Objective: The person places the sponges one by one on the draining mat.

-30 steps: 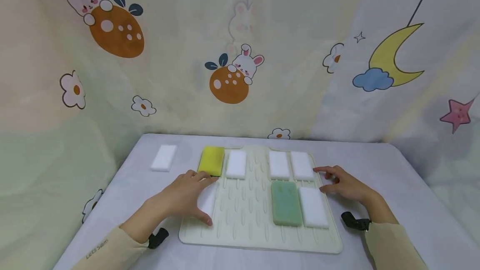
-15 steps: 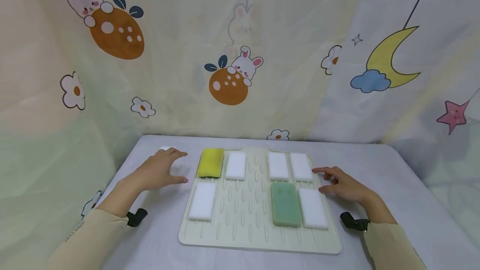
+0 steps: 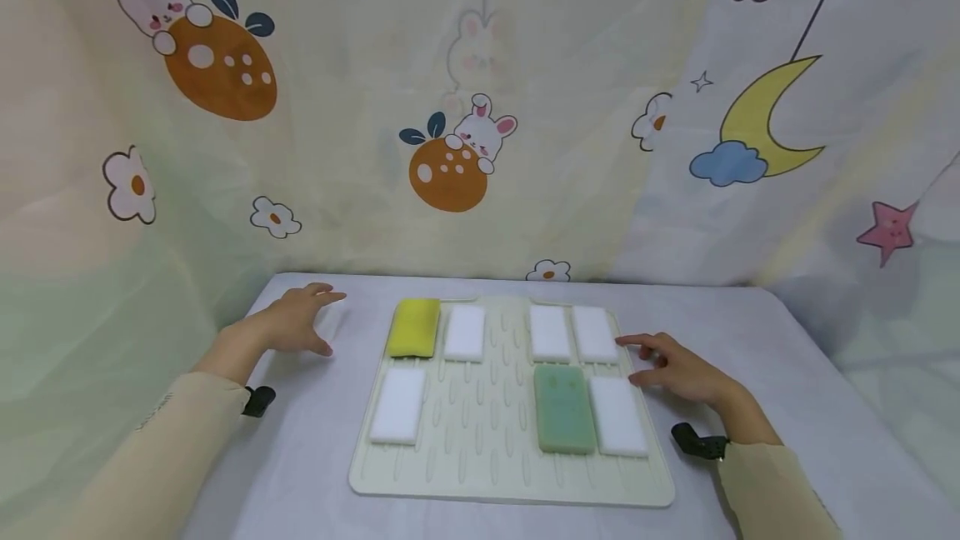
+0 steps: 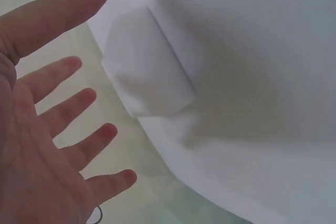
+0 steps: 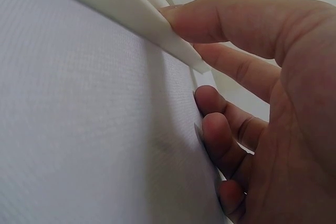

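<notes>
At the far left of the table my left hand [image 3: 296,319] hovers with fingers and thumb spread, holding nothing. A white rectangular sponge [image 4: 149,69] lies on the table close to it in the left wrist view, mostly hidden behind the hand in the head view. My right hand [image 3: 678,369] rests against the right edge of a cream ribbed mat [image 3: 487,473]. Its thumb and index fingertips touch the rim, while the other fingers curl loosely. On the mat lie a yellow sponge [image 3: 414,328], a green sponge [image 3: 564,409] and several white sponges [image 3: 397,407].
White cloth [image 3: 300,457] covers the table. Behind it hangs a patterned curtain [image 3: 345,148] that also closes off both sides. Ribs show along the mat's middle, between its left and right groups of sponges.
My left hand has moved off the white sponge at the mat's left edge and gone back and left to the loose sponge. The right hand stays at the mat's edge.
</notes>
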### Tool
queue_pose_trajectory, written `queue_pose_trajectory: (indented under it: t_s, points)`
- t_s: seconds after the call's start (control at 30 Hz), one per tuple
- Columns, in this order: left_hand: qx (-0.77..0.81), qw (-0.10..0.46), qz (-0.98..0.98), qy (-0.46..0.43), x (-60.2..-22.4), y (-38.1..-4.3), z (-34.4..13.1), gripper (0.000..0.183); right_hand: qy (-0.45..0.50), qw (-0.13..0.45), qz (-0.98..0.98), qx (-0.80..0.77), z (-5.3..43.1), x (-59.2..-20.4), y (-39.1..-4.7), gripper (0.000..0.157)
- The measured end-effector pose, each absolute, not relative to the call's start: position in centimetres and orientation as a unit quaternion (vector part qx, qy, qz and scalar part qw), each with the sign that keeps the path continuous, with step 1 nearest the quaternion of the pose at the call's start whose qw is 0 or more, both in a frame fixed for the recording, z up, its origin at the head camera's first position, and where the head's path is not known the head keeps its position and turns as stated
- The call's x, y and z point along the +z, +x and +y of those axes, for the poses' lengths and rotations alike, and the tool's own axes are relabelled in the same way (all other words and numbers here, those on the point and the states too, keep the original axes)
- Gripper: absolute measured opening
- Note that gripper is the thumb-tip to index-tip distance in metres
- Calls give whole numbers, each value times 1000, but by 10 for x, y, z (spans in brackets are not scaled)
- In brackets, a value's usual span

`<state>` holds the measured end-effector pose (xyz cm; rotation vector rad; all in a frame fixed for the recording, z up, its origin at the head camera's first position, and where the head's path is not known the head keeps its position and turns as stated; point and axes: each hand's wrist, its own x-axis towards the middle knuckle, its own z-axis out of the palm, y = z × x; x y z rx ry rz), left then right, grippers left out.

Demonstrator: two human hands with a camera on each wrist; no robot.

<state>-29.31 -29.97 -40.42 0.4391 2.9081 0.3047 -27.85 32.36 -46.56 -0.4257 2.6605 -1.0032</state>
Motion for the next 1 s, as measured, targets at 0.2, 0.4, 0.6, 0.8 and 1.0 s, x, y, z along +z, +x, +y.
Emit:
queue_pose_trajectory:
  t_s: [0.2,0.4,0.6,0.8,1.0]
  points:
    - [113,138,974,139,-406,-304,-302,98,-154,130,915,-349,324,-463,-277,65]
    - [116,154,971,138,-409,-313,-301,96,-142,134,920,-341,329,-463,-280,65]
    - [114,151,972,136,-411,-322,-297,99,-131,127,922,-342,332,-461,-280,65]
    - [111,166,971,130,-413,-321,-302,103,-136,137,917,-350,328,-465,-277,65]
    - [107,157,972,135,-409,-318,-307,100,-132,137,917,-350,321,-464,-277,64]
